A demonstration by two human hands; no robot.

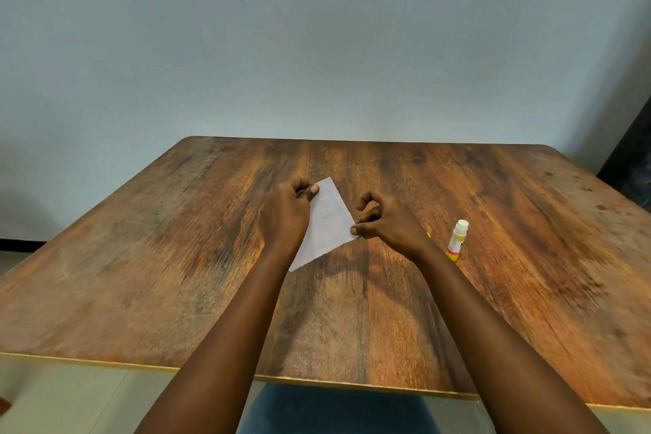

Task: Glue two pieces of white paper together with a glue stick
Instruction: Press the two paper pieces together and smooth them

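Note:
White paper (327,225) is held just above the middle of the wooden table (176,257), tilted with one corner pointing away. My left hand (285,215) grips its far left edge with the thumb on top. My right hand (384,222) pinches its right corner between thumb and forefinger. I cannot tell whether this is one sheet or two stacked. A glue stick (457,240), white with a yellow base and its cap off, stands to the right of my right hand. A small yellow bit (428,235), perhaps the cap, peeks out behind my right wrist.
A pale wall rises right behind the table's far edge. A dark object (630,166) stands at the far right beyond the table corner. Bare wood lies on both sides of the hands and toward the near edge (317,380).

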